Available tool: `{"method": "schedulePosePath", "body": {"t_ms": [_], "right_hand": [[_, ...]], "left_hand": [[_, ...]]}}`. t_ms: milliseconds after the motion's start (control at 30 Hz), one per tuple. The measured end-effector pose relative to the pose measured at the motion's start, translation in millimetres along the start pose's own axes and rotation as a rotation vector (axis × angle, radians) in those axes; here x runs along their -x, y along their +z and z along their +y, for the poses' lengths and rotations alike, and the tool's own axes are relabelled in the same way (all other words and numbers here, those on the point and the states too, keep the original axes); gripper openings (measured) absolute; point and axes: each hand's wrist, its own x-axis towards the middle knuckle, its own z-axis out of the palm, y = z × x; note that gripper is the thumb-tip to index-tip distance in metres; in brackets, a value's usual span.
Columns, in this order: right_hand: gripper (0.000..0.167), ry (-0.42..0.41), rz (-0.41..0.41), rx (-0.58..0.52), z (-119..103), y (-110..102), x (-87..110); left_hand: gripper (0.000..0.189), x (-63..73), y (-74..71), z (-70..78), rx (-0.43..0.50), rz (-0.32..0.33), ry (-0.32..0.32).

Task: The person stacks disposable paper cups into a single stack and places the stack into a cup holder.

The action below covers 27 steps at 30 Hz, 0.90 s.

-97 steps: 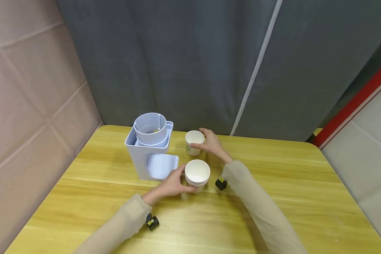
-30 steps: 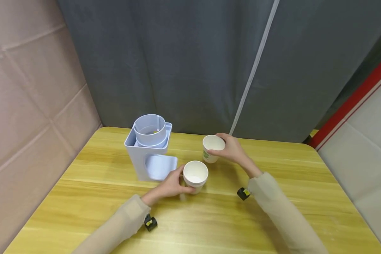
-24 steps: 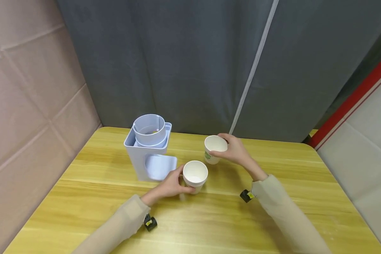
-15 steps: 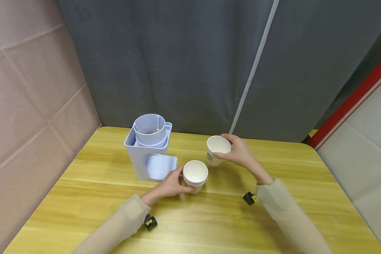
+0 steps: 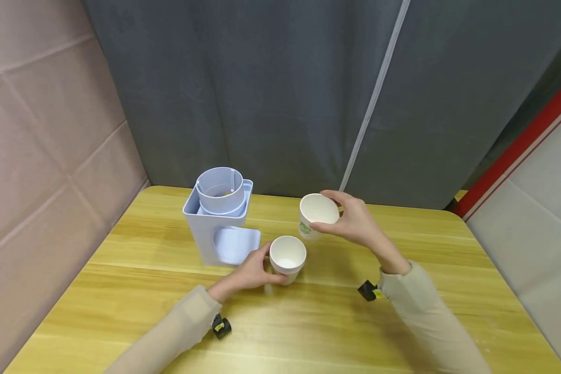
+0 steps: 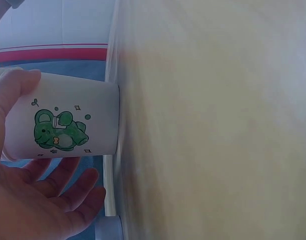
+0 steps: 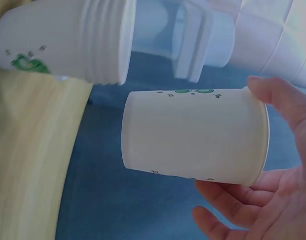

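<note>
In the head view my left hand grips a nested stack of white paper cups standing upright on the table. Its thumb lies along the near side, and the left wrist view shows a green cartoon animal printed on the stack's outer cup. Farther back and to the right, my right hand holds a single white paper cup near its rim, between thumb and fingers. That cup is raised off the table in the right wrist view, its base beside the stack.
Left of the cups stands a pale blue plastic holder with a round sleeve on top and a flat ledge in front. A grey curtain hangs behind the wooden table.
Over these seconds my right hand has carried the single cup to the right. In the last half second it has risen slightly and shifted a little left. My left hand stays put.
</note>
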Motion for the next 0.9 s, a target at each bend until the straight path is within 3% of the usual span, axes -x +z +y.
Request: {"method": "schedulePosePath", "body": {"t_ms": [433,633,900], "right_hand": [[0.067,-0.064,-0.066,-0.035,-30.4,7.2,2.2],[0.066,-0.119,-0.078,-0.038,-33.0,15.4,4.0],[0.065,-0.107,-0.100,-0.068,-30.6,25.6,6.8]], "left_hand": [[0.070,0.3,0.2,-1.8,-0.020,-0.014,0.014],[0.068,0.2,-0.8,-1.3,-0.019,-0.025,0.001],[0.066,0.5,-1.0,-1.8,-0.011,-0.030,-0.007]]}}
